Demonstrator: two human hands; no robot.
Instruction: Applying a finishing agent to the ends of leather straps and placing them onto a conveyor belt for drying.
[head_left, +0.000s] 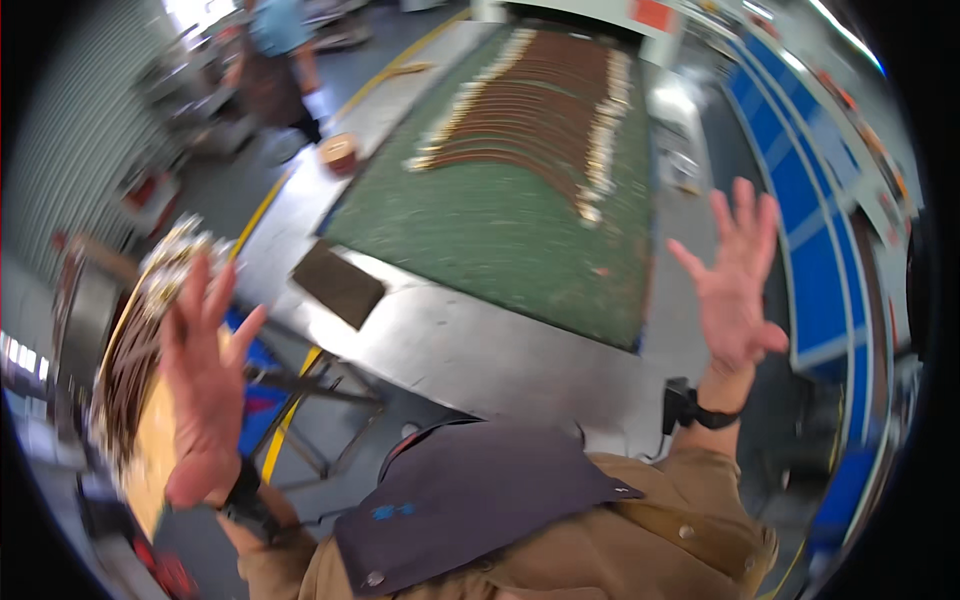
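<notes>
Both of my hands are raised with the fingers spread, and neither holds anything. My left hand point(207, 380) is up at the left, in front of a bundle of brown strips with pale ends point(135, 375) on a side stand. At the right, my right hand point(735, 280) is lifted beside the metal table edge, palm showing. Between and beyond them lies a green conveyor belt point(480, 245). A row of long brown strips point(530, 110) with whitish ends is laid across its far part, side by side and slightly curved.
A dark flat block point(338, 284) lies on the near left corner of the metal table point(450, 350). A roll of brown tape point(338, 154) stands on its left edge. The belt runs into a white machine point(590, 15). Another person point(280, 60) stands at the far left.
</notes>
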